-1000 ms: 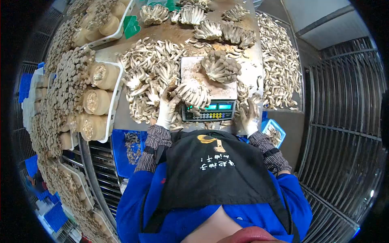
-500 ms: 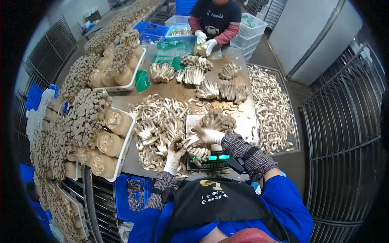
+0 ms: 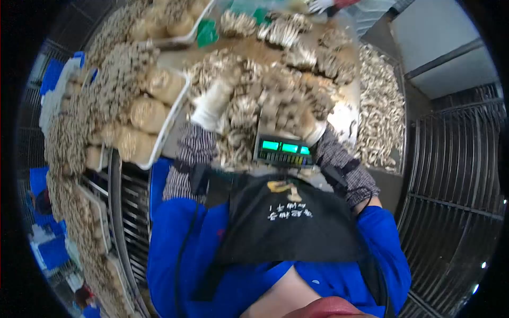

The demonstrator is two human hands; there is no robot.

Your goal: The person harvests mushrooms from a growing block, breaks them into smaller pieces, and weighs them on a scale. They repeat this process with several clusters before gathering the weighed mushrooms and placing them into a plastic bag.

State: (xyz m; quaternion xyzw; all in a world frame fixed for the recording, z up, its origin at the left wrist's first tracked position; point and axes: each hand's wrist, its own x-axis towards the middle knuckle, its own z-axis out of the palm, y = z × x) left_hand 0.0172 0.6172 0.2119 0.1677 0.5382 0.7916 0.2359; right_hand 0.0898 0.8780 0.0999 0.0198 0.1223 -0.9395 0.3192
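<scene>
My left hand (image 3: 213, 103), in a white glove, reaches over the loose mushrooms (image 3: 244, 111) on the left of the table; motion blur smears its fingers. At my right hand (image 3: 318, 132) is a large bunch of brown-capped mushrooms (image 3: 288, 111). The bunch covers the fingers, and only the white cuff end of the glove shows at its lower right. Directly below the bunch is a digital scale (image 3: 283, 151) with lit green displays; its plate is mostly hidden.
White trays (image 3: 168, 124) of mushroom-topped blocks line the left. Trimmed bunches (image 3: 283, 32) and green bags (image 3: 207, 33) lie farther back. A bin of loose mushrooms (image 3: 379, 111) is on the right, beside metal racks (image 3: 450, 159). A co-worker's gloved hand (image 3: 321, 5) shows at the top.
My view has tipped downward. My hands have moved apart: the left is now over the pile, the right at the large bunch. The mushrooms held between them before no longer show there.
</scene>
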